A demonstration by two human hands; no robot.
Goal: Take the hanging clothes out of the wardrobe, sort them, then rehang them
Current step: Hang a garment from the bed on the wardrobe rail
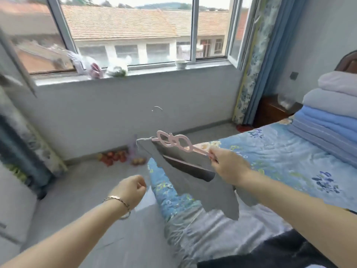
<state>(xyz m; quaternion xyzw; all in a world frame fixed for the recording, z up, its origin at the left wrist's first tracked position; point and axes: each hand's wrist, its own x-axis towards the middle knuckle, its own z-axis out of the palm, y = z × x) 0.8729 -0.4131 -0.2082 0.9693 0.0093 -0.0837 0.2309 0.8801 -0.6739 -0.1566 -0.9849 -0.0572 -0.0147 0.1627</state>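
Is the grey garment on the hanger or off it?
On it: the grey garment drapes from the pink hanger, gripped at one end by the right hand.

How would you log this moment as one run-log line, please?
right hand: grips pink hanger | grey garment: draped on hanger, above bed | left hand: curled, holds nothing

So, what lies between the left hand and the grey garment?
Head view: only the blue flowered sheet shows between left hand and garment, which hangs from the hanger in the right hand.
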